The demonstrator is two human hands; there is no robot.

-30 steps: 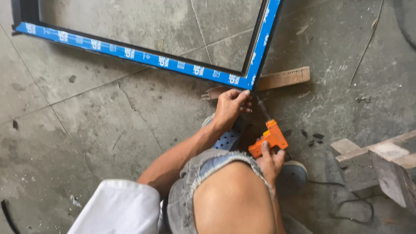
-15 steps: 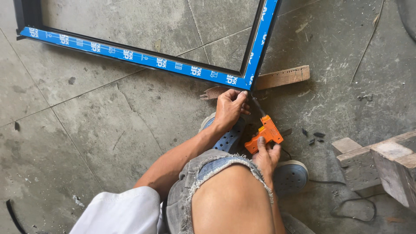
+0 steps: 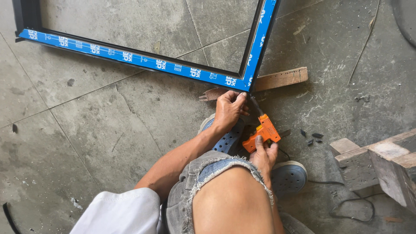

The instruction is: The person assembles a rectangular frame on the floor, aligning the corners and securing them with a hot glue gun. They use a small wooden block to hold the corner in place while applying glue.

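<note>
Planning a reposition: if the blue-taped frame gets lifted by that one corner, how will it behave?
The frame looks like slim hollow metal, so probably light for its span. Long open sides suggest it may flex or rack. Its corner rests on a wood strip, so it could slide off.

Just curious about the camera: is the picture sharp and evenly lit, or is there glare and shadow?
Head view: soft even daylight, no glare; frame and orange tool sharp; faint shadow under left hand; the knee looms large.
</note>
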